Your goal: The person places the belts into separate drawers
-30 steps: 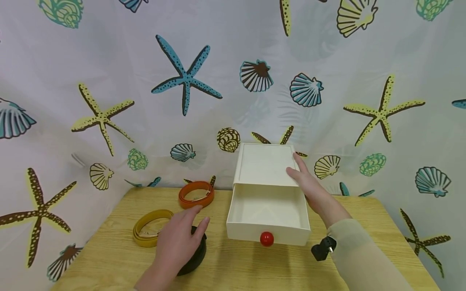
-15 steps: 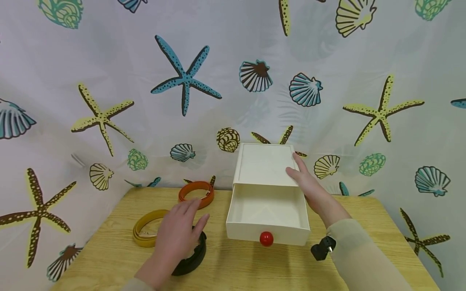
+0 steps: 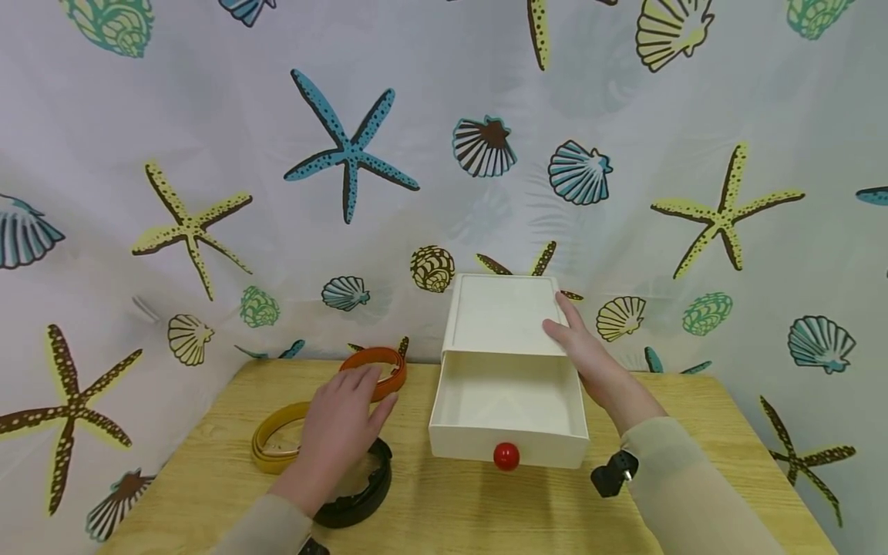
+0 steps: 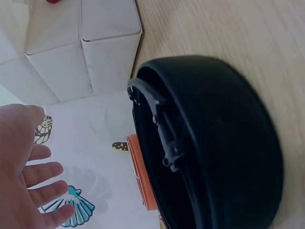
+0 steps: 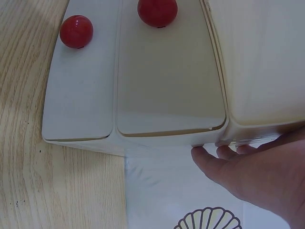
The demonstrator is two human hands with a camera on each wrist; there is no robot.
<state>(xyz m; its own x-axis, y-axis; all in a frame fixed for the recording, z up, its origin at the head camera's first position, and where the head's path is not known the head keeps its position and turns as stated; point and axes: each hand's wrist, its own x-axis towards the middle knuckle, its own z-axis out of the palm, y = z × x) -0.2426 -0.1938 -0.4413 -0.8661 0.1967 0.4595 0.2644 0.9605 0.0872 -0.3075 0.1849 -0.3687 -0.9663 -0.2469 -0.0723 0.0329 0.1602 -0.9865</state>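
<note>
A small white drawer cabinet [image 3: 509, 312] stands on the table, its top drawer [image 3: 506, 447] with a red knob pulled out and nothing visible inside. My right hand [image 3: 590, 358] rests on the cabinet's upper right edge, thumb on top and fingers along the side. My left hand [image 3: 343, 412] hovers with spread, relaxed fingers and holds nothing. Below it lies a coiled black belt [image 3: 371, 493], its buckle showing in the left wrist view. Left of that hand is a coiled yellow belt [image 3: 267, 459]; behind it, a coiled orange belt [image 3: 375, 355], partly covered by the hand.
Two lower drawers are closed in the right wrist view, each with a red knob [image 5: 76, 31]. The wooden table [image 3: 694, 432] extends to both sides of the cabinet. A curtain [image 3: 430, 92] printed with starfish and shells hangs right behind the table.
My left hand has moved up and away from the black belt, uncovering more of it. My right hand and the cabinet stay as they were.
</note>
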